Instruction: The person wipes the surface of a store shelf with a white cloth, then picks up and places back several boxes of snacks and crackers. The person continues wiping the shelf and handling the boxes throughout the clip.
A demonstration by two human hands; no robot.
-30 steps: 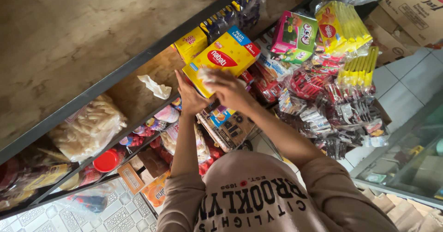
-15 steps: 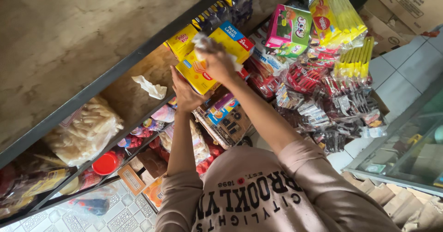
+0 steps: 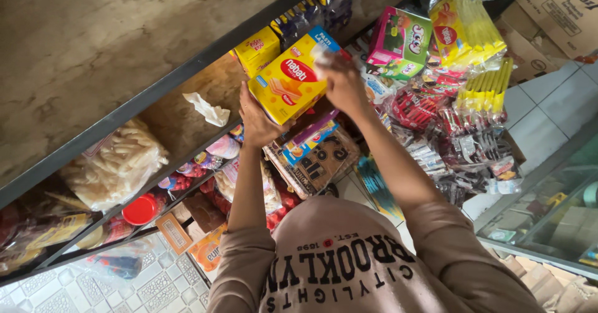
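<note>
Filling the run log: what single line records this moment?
left hand: holds yellow wafer box | right hand: white cloth on box | shelf: crumpled tissue

So what I had in front of me was a yellow snack box (image 3: 289, 79), the flat cardboard kind with a red oval logo, a blue corner strip and a wafer picture on its face. It sat tilted, one corner pointing up toward the shelf, held off any surface. My left hand (image 3: 256, 121) cupped its lower edge from underneath. My right hand (image 3: 344, 84) was at its upper right corner, pinching a small whitish cloth or wrapper (image 3: 322, 57) against the box. Couldn't tell exactly what that white bit was.
</note>
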